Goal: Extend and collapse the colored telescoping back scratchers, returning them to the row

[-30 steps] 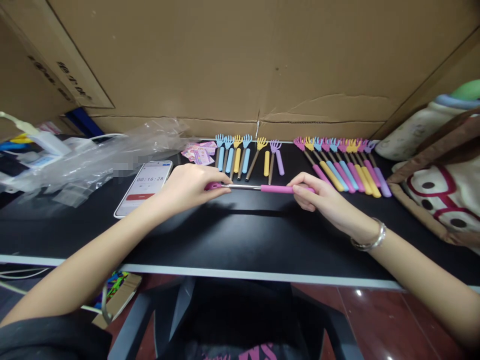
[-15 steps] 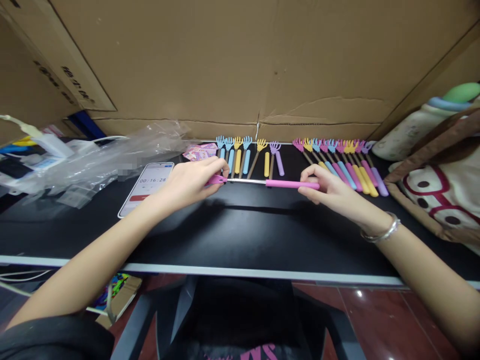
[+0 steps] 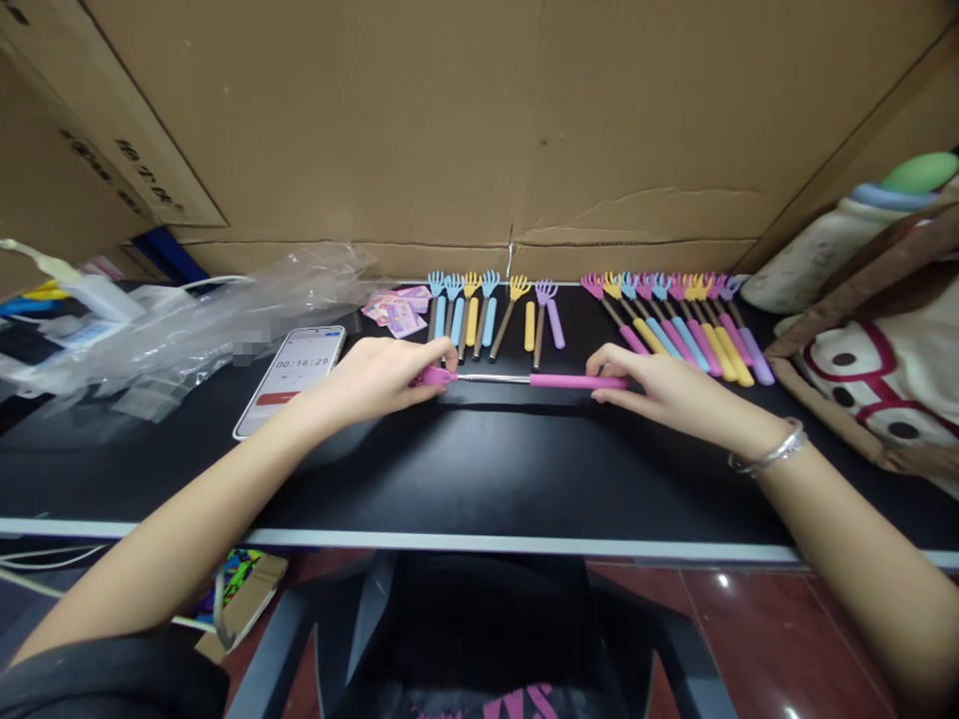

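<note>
A pink telescopic back scratcher (image 3: 524,380) lies stretched out across the black desk (image 3: 479,469), its metal rod extended. My left hand (image 3: 375,377) is closed on its pink claw head. My right hand (image 3: 659,389) pinches the far end of its pink handle. Behind them lie two rows of small scratchers with coloured claws and handles: a left group (image 3: 486,315) in blue, yellow and purple, and a right group (image 3: 685,325) in pink, yellow, blue and purple.
A phone (image 3: 291,377) showing a timer lies left of my left hand. Crumpled clear plastic bags (image 3: 187,320) and pink cards (image 3: 397,308) sit at the back left. A patterned bag (image 3: 876,379) stands at the right. Cardboard boxes (image 3: 479,130) wall off the back.
The scratcher, held slightly above the desk before, has come down toward the desk surface. Both hands keep their hold; the timer advanced by a second.
</note>
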`<action>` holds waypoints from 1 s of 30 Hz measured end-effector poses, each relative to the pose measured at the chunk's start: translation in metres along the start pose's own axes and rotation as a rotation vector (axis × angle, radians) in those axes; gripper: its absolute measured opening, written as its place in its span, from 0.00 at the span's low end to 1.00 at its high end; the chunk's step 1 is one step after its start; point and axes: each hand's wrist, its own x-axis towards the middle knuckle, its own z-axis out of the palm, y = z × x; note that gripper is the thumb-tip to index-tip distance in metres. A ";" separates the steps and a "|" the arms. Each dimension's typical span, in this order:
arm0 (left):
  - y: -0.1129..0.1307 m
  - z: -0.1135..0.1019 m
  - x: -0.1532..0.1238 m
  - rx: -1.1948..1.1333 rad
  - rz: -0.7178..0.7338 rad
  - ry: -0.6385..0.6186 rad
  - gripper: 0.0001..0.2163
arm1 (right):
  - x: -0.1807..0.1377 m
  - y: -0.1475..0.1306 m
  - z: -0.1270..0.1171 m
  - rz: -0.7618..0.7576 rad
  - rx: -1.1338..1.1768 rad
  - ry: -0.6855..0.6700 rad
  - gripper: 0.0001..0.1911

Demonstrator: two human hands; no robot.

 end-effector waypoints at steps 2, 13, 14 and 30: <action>-0.001 0.000 0.000 -0.043 0.046 -0.016 0.07 | 0.000 0.001 0.000 0.002 -0.041 -0.002 0.13; -0.004 0.008 0.003 -0.093 0.172 -0.013 0.07 | 0.000 0.005 0.004 -0.086 -0.112 -0.019 0.14; -0.004 0.008 0.003 -0.093 0.177 -0.033 0.06 | -0.001 0.005 0.005 -0.087 -0.108 -0.027 0.13; -0.009 0.003 -0.001 -0.039 0.194 -0.101 0.12 | -0.004 0.001 -0.002 0.017 -0.033 -0.091 0.11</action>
